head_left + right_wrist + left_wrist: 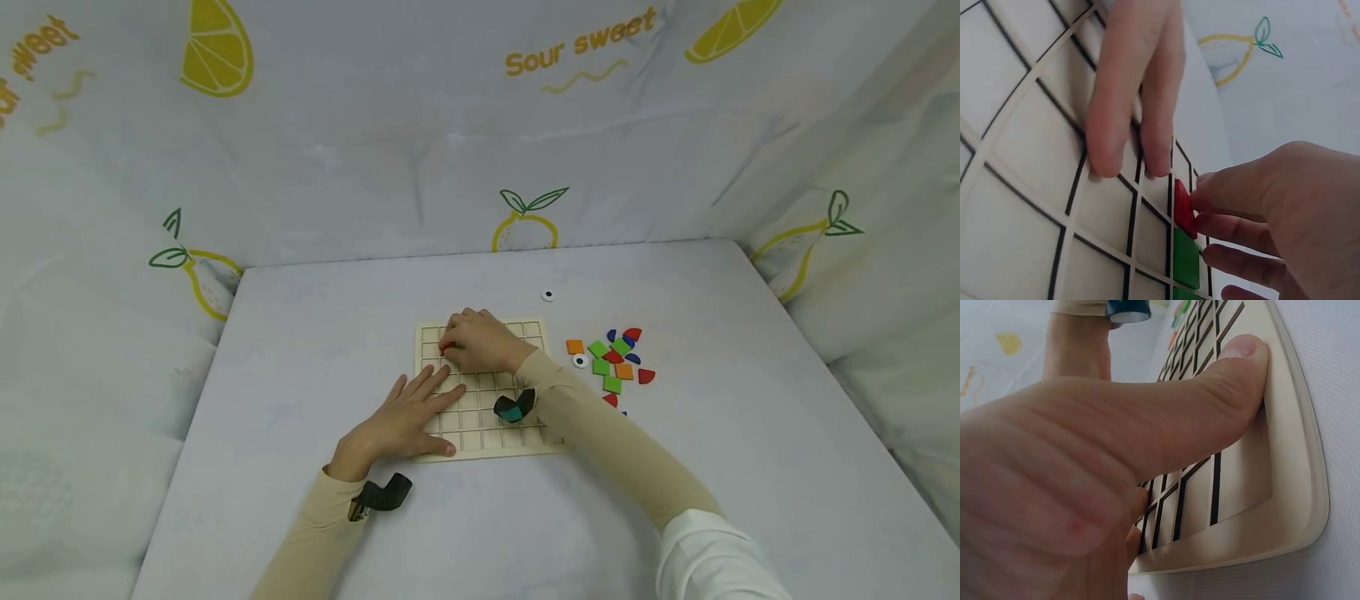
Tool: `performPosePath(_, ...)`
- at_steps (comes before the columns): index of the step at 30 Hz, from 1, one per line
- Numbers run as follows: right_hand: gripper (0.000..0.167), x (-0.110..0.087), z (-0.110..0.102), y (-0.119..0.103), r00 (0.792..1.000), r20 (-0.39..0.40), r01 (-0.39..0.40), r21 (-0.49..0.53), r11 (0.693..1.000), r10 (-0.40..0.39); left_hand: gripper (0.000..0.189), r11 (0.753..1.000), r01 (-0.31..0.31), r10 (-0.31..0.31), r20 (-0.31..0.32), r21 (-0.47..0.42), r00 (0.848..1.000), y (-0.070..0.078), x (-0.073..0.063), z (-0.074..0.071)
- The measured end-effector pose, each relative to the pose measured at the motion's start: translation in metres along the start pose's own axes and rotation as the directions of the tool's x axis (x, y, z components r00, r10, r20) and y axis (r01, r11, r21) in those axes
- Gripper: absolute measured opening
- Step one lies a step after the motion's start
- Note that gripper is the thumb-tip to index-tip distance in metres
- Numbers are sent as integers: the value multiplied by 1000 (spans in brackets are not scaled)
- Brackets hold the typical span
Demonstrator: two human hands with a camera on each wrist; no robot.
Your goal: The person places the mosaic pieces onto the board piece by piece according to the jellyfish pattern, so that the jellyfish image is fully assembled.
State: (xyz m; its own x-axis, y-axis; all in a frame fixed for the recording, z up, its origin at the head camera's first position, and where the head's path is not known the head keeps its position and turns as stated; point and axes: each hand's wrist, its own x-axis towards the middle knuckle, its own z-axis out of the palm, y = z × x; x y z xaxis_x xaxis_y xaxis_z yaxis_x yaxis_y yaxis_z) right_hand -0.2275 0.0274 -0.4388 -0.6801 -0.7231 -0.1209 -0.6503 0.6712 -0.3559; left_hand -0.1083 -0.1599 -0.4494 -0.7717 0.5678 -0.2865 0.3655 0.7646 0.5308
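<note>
A pale wooden grid board (pixel 470 419) lies on the table under both hands. My left hand (pixel 397 422) rests on its left side with fingers spread, the thumb (pixel 1235 381) pressing near the corner of the frame. At the upper left cells, my right hand (pixel 483 342) pinches a small red piece (pixel 1184 209) between thumb and index finger, right at the grid surface. Directly beside the red piece, a green square (pixel 1185 257) sits in the grid, with a bit of another green piece past it. Most of the board's top rows are hidden by the right hand in the head view.
Right of the board lies a loose cluster of flat pieces: green squares (pixel 601 367), orange squares (pixel 624 372), red quarter circles (pixel 647 377) and blue half circles (pixel 633 358). One white eye disc (pixel 580 361) is among them; another eye disc (pixel 548 296) lies behind the board.
</note>
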Motion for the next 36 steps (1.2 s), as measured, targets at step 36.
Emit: performPosePath(36, 32, -136, -56, 76, 915, -158, -237, 534, 811, 372, 90, 1000, 25, -25, -5, 1, 1000, 2, 3, 3)
